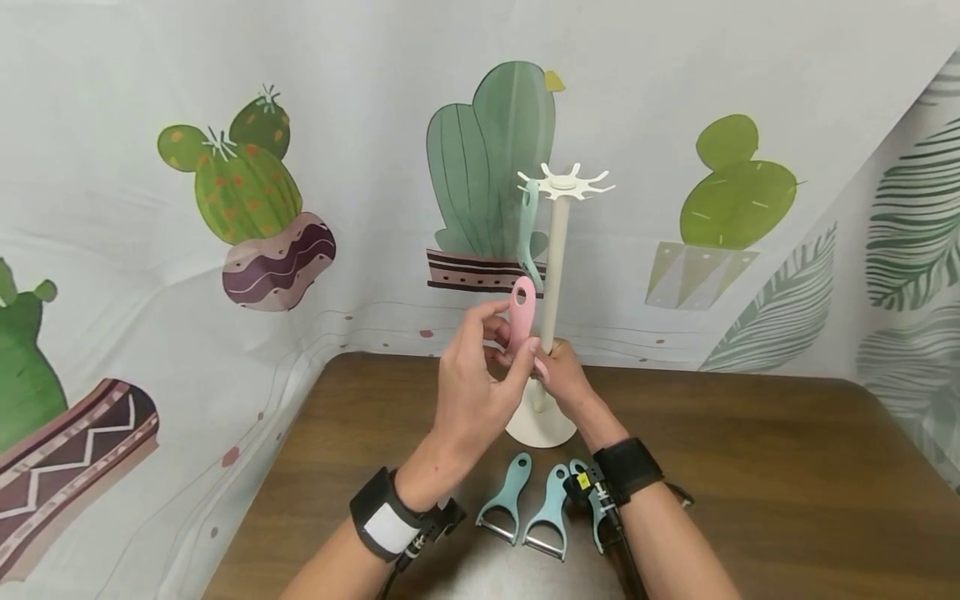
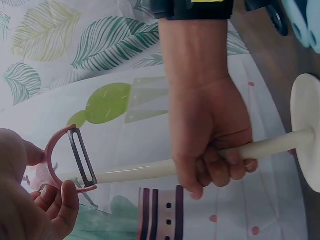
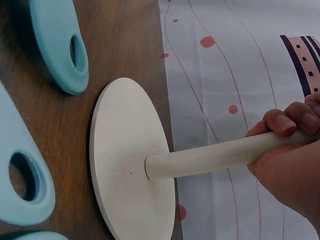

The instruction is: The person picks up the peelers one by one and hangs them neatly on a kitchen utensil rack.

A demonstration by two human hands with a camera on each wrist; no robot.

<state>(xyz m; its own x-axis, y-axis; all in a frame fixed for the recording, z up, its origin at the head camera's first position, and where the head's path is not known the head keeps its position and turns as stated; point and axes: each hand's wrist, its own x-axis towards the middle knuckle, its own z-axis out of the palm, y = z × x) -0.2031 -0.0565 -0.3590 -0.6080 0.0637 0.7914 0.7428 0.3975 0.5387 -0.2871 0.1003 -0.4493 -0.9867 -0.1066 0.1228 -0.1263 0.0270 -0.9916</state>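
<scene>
My left hand point(image 1: 477, 379) pinches a pink Y-shaped peeler point(image 1: 522, 312) by its handle, with the holed end pointing up. In the left wrist view the peeler's metal blade point(image 2: 82, 157) faces the pole. My right hand point(image 1: 564, 377) grips the white pole of a stand point(image 1: 556, 275), low down above its round base point(image 3: 125, 160). At the top of the stand a ring of hooks point(image 1: 566, 182) spreads out. One light teal peeler point(image 1: 528, 229) hangs from a left-hand hook, just above the pink peeler.
On the brown wooden table point(image 1: 720, 467), in front of the stand, lie several teal peelers point(image 1: 549, 512), one partly hidden by the right wrist strap point(image 1: 628, 468). A white cloth printed with cacti point(image 1: 360, 167) hangs behind the table.
</scene>
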